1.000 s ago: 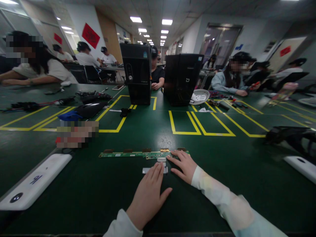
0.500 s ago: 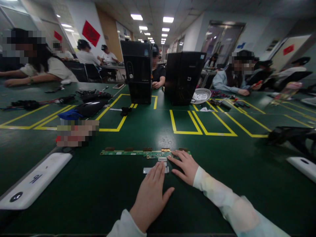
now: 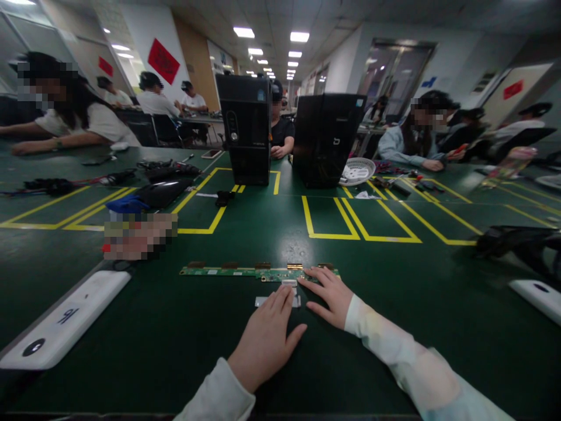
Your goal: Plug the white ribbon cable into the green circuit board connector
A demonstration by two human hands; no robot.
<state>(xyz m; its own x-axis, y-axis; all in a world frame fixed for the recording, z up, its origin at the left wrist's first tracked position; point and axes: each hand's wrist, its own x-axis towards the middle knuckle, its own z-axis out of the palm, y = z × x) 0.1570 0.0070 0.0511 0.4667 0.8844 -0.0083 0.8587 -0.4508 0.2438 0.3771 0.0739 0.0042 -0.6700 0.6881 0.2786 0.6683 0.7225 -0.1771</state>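
Observation:
A long, narrow green circuit board (image 3: 239, 272) lies crosswise on the green table, with brown and gold flex tabs along its far edge. A pale flat ribbon cable (image 3: 262, 302) extends from a white connector at the board's near edge toward me. My left hand (image 3: 265, 336) lies over this cable with fingers stretched out and thumb apart, and its fingertips cover part of it. The fingertips of my right hand (image 3: 332, 295) rest on the right part of the board, fingers spread. Neither hand grasps anything.
Two black computer towers (image 3: 246, 131) stand at the back, with a person behind them. A white elongated device (image 3: 65, 318) lies at left, another at the right edge. Yellow tape (image 3: 333, 236) marks the table. Cables, tools and a white basket (image 3: 359, 171) lie farther back; people sit around.
My left hand has shifted very slightly, with its thumb and wrist a little to the left. My right hand and the board stay in place.

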